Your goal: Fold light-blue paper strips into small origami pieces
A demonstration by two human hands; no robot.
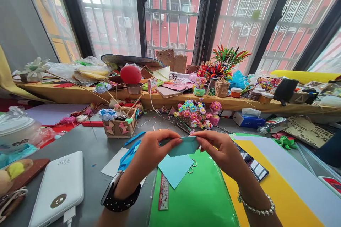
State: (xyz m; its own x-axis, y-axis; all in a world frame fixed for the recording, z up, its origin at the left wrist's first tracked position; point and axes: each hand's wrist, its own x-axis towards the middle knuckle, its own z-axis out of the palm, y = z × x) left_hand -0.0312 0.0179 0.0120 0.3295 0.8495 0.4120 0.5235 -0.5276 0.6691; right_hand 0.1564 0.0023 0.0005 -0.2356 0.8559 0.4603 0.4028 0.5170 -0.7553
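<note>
A folded piece of light blue paper (183,147) is held up between both hands above the green mat (197,195). My left hand (157,149) pinches its left end between thumb and fingers. At the right end, my right hand (217,149) pinches it the same way. Beneath lies a light blue sheet (176,170), one corner pointing toward me. Scissors (192,166) show only their handles at that sheet's right edge. A small patterned ruler (163,193) rests on the mat, left of centre. Blue paper strips (128,158) lie partly behind my left forearm.
A white power bank (60,188) with a cable is at the left. A decorated box (119,126) and crocheted flowers (193,111) stand behind the hands. A phone (253,163) lies on yellow paper (247,184) at the right. A cluttered shelf (170,101) runs below the windows.
</note>
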